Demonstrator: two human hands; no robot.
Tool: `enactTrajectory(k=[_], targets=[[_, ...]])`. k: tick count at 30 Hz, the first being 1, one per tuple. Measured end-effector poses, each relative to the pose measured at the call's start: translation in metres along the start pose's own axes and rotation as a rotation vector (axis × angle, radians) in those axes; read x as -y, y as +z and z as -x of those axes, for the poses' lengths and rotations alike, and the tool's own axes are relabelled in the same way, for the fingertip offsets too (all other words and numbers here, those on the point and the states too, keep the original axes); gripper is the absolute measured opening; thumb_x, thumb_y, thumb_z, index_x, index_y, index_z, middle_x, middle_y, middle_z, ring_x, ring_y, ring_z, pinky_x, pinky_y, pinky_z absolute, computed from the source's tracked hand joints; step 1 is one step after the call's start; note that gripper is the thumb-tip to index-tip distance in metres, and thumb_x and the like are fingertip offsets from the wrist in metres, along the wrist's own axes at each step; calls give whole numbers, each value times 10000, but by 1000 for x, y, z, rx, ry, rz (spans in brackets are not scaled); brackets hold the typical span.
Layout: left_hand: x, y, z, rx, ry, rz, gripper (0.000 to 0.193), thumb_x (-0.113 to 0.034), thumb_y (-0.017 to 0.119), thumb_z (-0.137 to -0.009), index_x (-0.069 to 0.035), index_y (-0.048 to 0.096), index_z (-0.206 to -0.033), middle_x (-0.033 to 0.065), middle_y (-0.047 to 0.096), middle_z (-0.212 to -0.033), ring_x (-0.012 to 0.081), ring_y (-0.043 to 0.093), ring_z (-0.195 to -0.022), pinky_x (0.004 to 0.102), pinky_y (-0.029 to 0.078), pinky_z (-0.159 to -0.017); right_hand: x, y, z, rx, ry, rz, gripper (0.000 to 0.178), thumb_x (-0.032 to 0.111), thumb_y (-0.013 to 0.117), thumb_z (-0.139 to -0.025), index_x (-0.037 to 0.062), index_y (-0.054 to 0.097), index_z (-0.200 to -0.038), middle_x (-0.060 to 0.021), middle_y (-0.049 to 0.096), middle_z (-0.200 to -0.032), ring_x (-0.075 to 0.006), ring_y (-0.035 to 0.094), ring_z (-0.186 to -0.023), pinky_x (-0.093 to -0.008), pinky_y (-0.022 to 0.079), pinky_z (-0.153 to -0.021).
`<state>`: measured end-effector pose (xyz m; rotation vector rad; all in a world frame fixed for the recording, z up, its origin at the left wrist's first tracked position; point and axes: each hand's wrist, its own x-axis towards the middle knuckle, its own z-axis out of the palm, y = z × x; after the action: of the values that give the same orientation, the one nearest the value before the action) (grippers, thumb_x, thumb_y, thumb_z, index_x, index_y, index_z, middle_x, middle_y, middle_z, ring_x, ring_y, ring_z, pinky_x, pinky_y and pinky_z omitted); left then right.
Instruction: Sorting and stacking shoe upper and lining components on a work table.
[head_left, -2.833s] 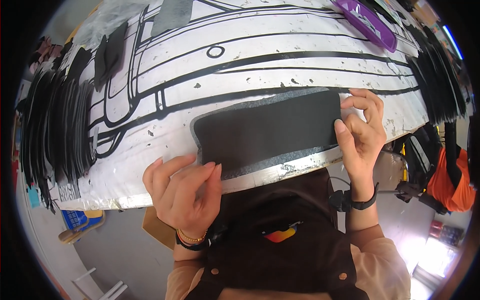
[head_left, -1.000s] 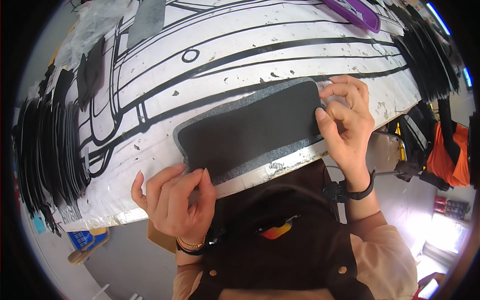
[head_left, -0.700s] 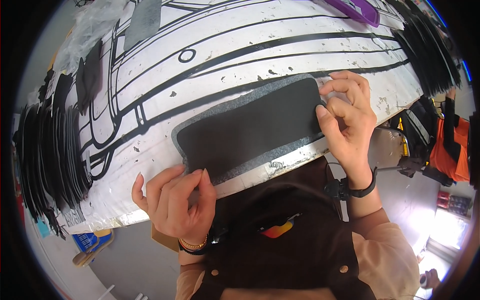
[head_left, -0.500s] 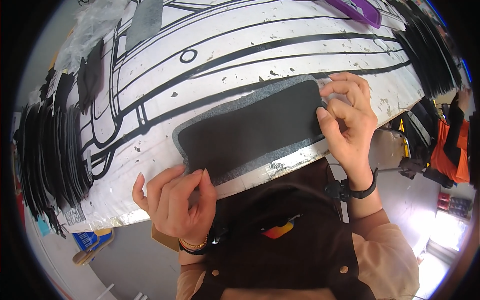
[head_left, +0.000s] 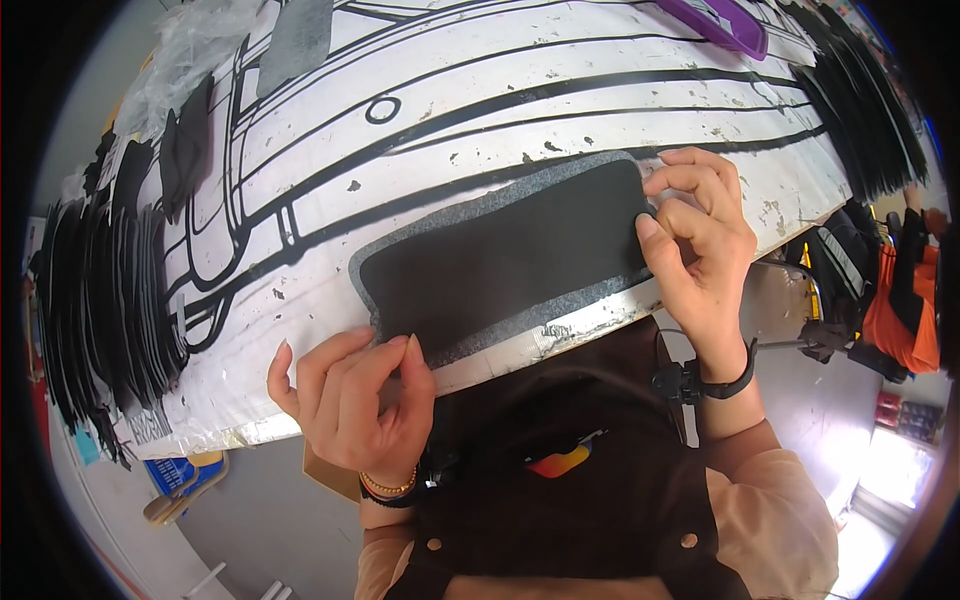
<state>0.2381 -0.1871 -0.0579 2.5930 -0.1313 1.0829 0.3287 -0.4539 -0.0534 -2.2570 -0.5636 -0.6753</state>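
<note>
A smooth black rectangular sheet (head_left: 505,260) lies over a slightly larger grey felt piece (head_left: 575,297), whose speckled border shows along the long sides and the left end. Both lie at the table's near edge, tilted up toward the right. My left hand (head_left: 362,400) pinches the near left corner of the black sheet between thumb and forefinger, its other fingers loosely curled. At the right end, my right hand (head_left: 703,235) grips the short edge, thumb on the near side and bent fingers beyond. Whether the felt is pinched too, I cannot tell.
Stacks of dark pieces stand at the table's left (head_left: 105,310) and right (head_left: 865,105) ends. A purple tray (head_left: 735,30) lies at the far right, a grey felt scrap (head_left: 297,45) and clear plastic (head_left: 185,70) at the far left. Orange cloth (head_left: 912,300) shows at right.
Both hands keep their hold on the black sheet in the same places. The view has shifted very slightly.
</note>
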Motion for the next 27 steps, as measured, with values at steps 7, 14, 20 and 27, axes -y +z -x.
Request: enactTrajectory(k=[7,14,20,27], targets=[[-2,1,-2,22,-7,4,203,-7,808,-663,-134,696,-775,-23,632,-732,180,666,-808,474,352,-1073,-1,1,0,20,9,-9,195,53,695,-746,17,552,-619,-99,663,-1006,-329,571,-1096,-378,483,-817],[-3,2,-2,19,10,38,215,16,786,-662,-110,681,-801,10,630,-757,193,654,-783,479,368,-1059,5,3,-1,-25,78,1,237,64,709,-699,33,516,-565,-96,633,-1015,-302,549,-1015,-369,466,-775],[-3,3,-3,25,35,36,215,21,775,-671,-106,663,-803,14,607,-738,204,644,-768,485,394,-1036,6,4,-2,-5,79,118,298,106,719,-681,57,471,-523,-89,626,-981,-297,555,-1005,-376,474,-781],[0,2,-3,8,64,34,182,2,784,-697,-104,684,-806,4,590,-710,196,635,-765,469,409,-1026,9,7,-1,-3,86,208,312,164,718,-684,73,471,-517,-52,600,-935,-274,549,-968,-382,436,-778]])
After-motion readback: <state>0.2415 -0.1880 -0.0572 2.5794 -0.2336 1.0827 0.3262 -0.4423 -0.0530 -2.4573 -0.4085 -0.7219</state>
